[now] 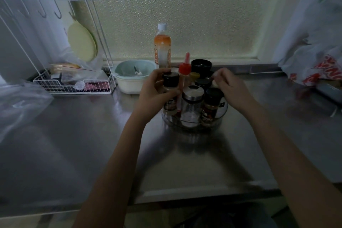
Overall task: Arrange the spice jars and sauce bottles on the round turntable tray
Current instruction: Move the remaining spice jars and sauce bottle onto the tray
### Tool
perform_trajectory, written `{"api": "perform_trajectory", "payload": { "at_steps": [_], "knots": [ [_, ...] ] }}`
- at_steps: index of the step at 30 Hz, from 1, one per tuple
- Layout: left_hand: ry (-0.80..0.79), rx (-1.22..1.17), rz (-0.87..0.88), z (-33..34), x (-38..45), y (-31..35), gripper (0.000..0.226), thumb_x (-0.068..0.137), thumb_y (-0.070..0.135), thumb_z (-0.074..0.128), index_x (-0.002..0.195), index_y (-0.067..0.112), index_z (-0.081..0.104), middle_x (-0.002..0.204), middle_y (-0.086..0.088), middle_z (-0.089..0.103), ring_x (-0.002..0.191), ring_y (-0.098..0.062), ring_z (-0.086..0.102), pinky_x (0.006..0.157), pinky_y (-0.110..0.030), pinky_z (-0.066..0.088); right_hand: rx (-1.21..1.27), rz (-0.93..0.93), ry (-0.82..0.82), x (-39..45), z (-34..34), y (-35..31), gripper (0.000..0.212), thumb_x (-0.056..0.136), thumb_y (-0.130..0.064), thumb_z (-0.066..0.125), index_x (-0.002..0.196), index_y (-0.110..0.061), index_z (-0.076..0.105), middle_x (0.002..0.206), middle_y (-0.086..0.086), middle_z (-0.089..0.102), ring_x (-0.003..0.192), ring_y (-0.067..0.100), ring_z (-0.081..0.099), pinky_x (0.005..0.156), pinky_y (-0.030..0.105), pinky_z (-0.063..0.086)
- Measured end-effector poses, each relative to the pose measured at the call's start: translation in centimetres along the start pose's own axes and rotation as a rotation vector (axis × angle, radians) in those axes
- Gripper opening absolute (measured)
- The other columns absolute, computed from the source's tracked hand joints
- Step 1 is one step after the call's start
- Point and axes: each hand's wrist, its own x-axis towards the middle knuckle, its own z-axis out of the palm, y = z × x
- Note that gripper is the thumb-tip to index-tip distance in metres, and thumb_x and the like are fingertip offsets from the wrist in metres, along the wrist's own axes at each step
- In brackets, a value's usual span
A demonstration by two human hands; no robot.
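A clear round turntable tray [220,120] stands on the steel counter and holds several jars and bottles. My left hand [155,90] is wrapped around a black-capped spice jar [170,89] at the tray's left side. Beside it rise a red-capped sauce bottle [184,74], a glass jar with a silver lid [191,105] and a black-lidded spice jar [211,105]. My right hand [229,87] hovers over the tray's right rear, fingers pinched together near a dark lid [203,82]; what it holds, if anything, is hidden.
An orange drink bottle [162,46] stands by the frosted window. A pale bowl [132,76] sits left of the tray, a white wire rack [74,85] further left. Plastic bags lie at the far left [20,102] and right [314,66].
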Motion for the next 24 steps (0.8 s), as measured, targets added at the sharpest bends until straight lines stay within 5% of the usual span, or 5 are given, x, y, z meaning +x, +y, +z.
{"api": "perform_trajectory", "payload": {
  "at_steps": [7,12,14,20,24],
  "knots": [
    [0.133,0.011,-0.008,0.9,0.9,-0.4,0.054,0.076,0.0,0.071,0.123,0.011,0.046,0.103,0.009,0.058,0.093,-0.004,0.059,0.074,-0.014,0.053,0.23,0.315,0.294,2.3,-1.0,1.3,0.027,0.096,-0.029,0.044,0.111,-0.01,0.055,0.113,0.01,0.063,0.096,0.021,0.058,0.076,0.029,0.042],
    [0.034,-0.099,-0.133,0.6,2.0,-1.1,0.059,0.08,-0.006,0.064,0.129,0.013,0.038,0.108,0.0,0.058,0.101,-0.02,0.062,0.085,-0.027,0.055,0.32,0.655,-0.179,3.5,0.1,1.9,0.043,0.094,-0.025,0.052,0.135,-0.021,0.041,0.12,0.008,0.053,0.1,0.025,0.053,0.068,0.028,0.043],
    [-0.042,-0.088,-0.139,0.4,2.0,-1.6,0.06,0.08,-0.006,0.063,0.128,0.018,0.036,0.117,-0.006,0.057,0.105,-0.021,0.062,0.087,-0.03,0.055,0.341,0.668,-0.213,3.3,0.7,2.1,0.022,0.097,-0.019,0.044,0.118,-0.018,0.052,0.111,0.009,0.056,0.091,0.022,0.053,0.062,0.026,0.041],
    [-0.047,0.107,-0.014,1.5,0.9,-3.8,0.063,0.074,-0.01,0.064,0.127,0.011,0.037,0.124,-0.004,0.053,0.109,-0.021,0.058,0.094,-0.04,0.051,0.469,0.486,0.073,2.7,1.4,3.4,0.044,0.091,-0.001,0.052,0.134,-0.004,0.045,0.134,0.02,0.053,0.103,0.024,0.056,0.069,0.026,0.047],
    [-0.025,0.026,-0.032,2.1,0.5,-3.3,0.062,0.074,-0.01,0.059,0.128,0.012,0.04,0.117,0.007,0.054,0.1,-0.003,0.058,0.089,-0.025,0.052,0.62,0.476,-0.041,1.3,1.7,4.1,0.034,0.094,-0.01,0.049,0.127,-0.008,0.054,0.122,0.013,0.061,0.089,0.014,0.06,0.069,0.024,0.049]
  ]
}}
